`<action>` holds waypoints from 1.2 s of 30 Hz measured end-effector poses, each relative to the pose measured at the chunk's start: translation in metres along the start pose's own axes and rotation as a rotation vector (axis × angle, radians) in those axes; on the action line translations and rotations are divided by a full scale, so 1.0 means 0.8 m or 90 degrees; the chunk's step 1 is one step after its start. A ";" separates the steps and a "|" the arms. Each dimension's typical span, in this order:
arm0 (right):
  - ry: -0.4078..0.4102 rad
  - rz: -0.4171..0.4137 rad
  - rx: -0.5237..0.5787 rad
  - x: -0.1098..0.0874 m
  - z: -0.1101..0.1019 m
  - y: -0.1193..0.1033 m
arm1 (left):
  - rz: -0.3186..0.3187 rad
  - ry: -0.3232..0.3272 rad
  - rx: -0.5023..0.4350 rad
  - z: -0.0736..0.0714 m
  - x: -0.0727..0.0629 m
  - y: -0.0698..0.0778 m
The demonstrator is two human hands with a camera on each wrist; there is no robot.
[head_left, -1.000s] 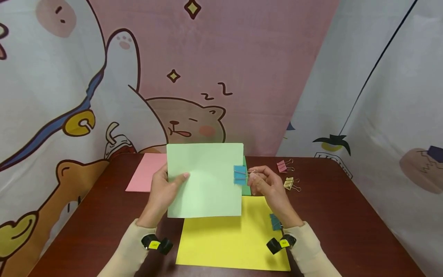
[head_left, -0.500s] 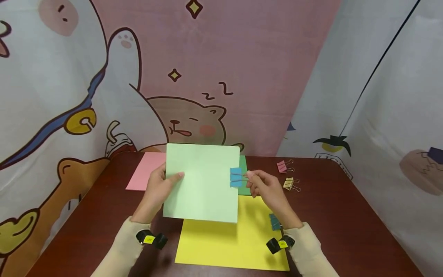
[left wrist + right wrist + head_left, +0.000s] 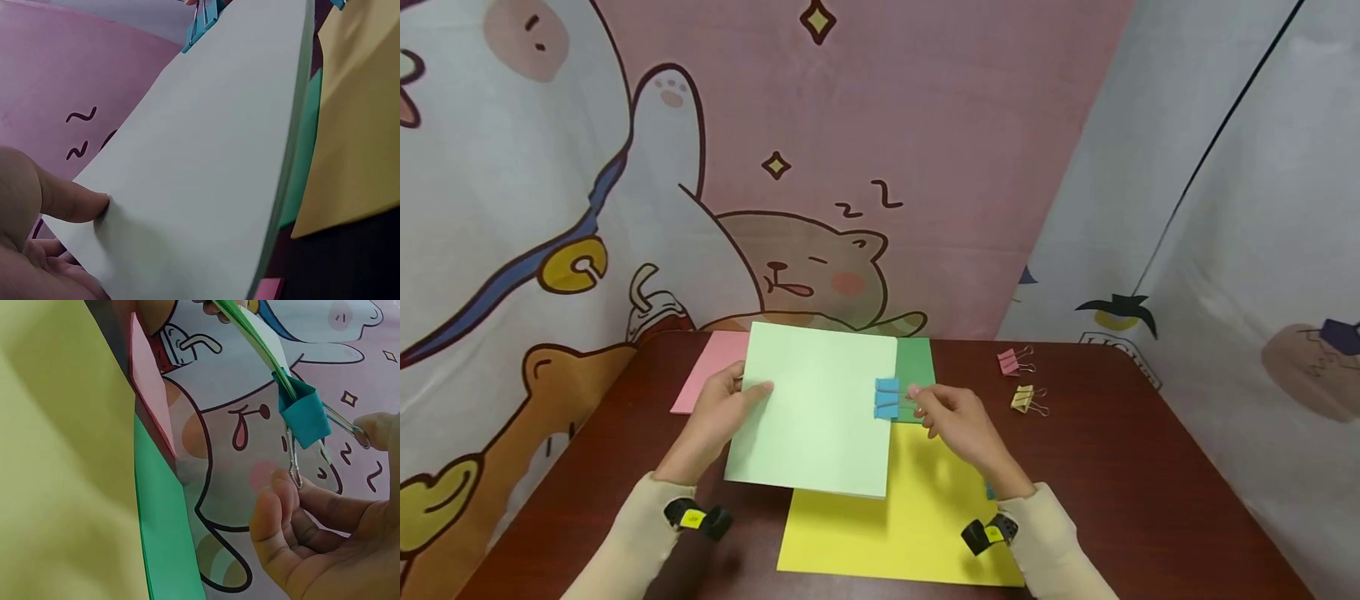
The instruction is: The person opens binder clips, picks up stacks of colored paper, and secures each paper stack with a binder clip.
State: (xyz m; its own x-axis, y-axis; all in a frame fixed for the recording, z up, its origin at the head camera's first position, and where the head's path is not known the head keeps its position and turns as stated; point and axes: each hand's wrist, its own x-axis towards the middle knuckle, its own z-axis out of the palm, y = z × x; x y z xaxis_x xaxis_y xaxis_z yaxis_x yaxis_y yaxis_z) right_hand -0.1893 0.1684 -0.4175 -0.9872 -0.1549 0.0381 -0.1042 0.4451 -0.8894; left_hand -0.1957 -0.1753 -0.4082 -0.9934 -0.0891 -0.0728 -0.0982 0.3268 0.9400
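My left hand [image 3: 713, 415] grips a thin stack of light green paper [image 3: 812, 408] by its left edge, thumb on the front and fingers behind. The stack is raised over the table and leans slightly. On its right edge sits a blue binder clip [image 3: 887, 398]. My right hand [image 3: 958, 423] holds this clip by its wire handles. In the right wrist view the clip [image 3: 305, 415] straddles the sheets' edge, its handles spread, with the thumb at one handle's end and the fingertips at the other.
Yellow paper [image 3: 955, 533] lies in front, with green paper [image 3: 917, 362] and pink paper [image 3: 703, 375] behind. A pink binder clip [image 3: 1009, 362] and a yellow binder clip [image 3: 1022, 399] lie at the right. Another blue clip [image 3: 990, 492] is mostly hidden by the right wrist.
Both hands have moved left and a little down, taking the light green stack and its blue clip along. The stack has tilted, and more of the green paper behind shows.
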 end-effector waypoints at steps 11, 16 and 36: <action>-0.053 0.014 -0.006 0.010 0.035 -0.005 | -0.017 -0.038 0.102 -0.042 0.000 -0.028; -0.081 0.029 0.001 0.017 0.056 -0.008 | -0.032 -0.062 0.148 -0.066 0.001 -0.046; -0.200 0.042 -0.052 0.020 0.144 -0.036 | -0.100 -0.109 0.279 -0.154 -0.009 -0.106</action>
State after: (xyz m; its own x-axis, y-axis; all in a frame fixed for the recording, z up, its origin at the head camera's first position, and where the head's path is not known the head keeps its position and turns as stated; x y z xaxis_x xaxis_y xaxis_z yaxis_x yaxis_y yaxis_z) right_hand -0.1885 0.0512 -0.4441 -0.9082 -0.3814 -0.1724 -0.0625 0.5308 -0.8452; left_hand -0.1732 -0.3182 -0.4464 -0.9564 -0.0262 -0.2908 -0.2278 0.6901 0.6869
